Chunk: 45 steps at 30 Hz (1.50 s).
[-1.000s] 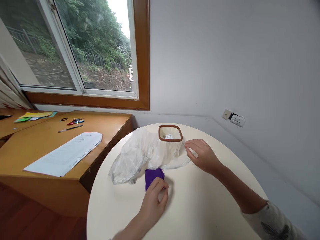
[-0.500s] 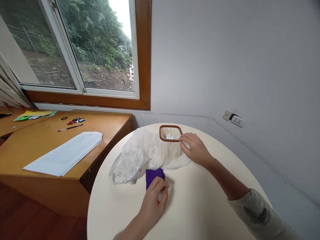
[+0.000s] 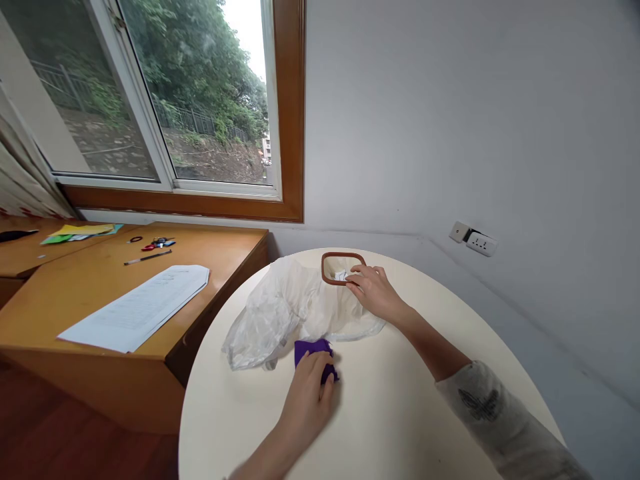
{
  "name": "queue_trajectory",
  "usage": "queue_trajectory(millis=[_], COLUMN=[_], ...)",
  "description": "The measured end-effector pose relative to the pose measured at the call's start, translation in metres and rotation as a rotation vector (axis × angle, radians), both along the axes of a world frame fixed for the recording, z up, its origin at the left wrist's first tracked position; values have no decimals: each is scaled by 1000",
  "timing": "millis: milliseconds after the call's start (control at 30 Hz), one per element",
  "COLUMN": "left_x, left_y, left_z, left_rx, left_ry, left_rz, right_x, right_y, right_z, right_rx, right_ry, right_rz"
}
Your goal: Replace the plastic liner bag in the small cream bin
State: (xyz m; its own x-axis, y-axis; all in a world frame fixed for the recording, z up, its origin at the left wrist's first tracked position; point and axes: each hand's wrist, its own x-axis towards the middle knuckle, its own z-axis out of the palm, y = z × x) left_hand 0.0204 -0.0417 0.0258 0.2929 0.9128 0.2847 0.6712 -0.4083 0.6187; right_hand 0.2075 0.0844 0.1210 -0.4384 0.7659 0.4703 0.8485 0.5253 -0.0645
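Observation:
My left hand (image 3: pixel 306 395) lies over a folded purple cloth (image 3: pixel 311 348) on the round white table (image 3: pixel 390 413), its fingers curled on the fabric and the thumb at the near edge. Part of the cloth is hidden beneath that hand. My right hand (image 3: pixel 376 292) has its fingertips closed at the lower right corner of a brown rounded-square frame, like an embroidery hoop (image 3: pixel 325 272). A small white piece with dark marks (image 3: pixel 341 275) shows inside the hoop. Beneath and left of it spreads a crumpled, translucent white plastic bag (image 3: pixel 263 327).
At the left stands a wooden desk (image 3: pixel 225 247) with stapled-looking sheets of paper (image 3: pixel 140 310), a pen (image 3: pixel 147 257), a bunch of keys (image 3: pixel 161 243) and coloured papers (image 3: pixel 83 231). Behind are a window (image 3: pixel 200 100) and a grey wall with a socket (image 3: pixel 481 243).
My right hand has shifted left along the hoop's near edge, its fingers now over the corner. My left fingers have settled flatter on the purple cloth. The view has turned slightly left.

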Motion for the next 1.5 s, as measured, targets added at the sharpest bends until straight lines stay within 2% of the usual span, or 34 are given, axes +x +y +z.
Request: queue_trajectory(millis=[167, 467, 667, 967, 1500], left_x=[2, -4, -4, -5, -6], left_y=[-1, 7, 7, 8, 8], left_z=[0, -9, -14, -27, -32], left_rx=[-42, 99, 140, 184, 173], left_ry=[134, 343, 352, 351, 355], left_rz=[41, 227, 203, 170, 171], right_x=[0, 3, 2, 6, 6], right_y=[1, 3, 4, 6, 1], right_z=[-1, -4, -5, -10, -4], right_rx=[-4, 9, -33, -22, -84], right_ry=[-10, 16, 17, 64, 76], right_rz=[20, 55, 44, 68, 52])
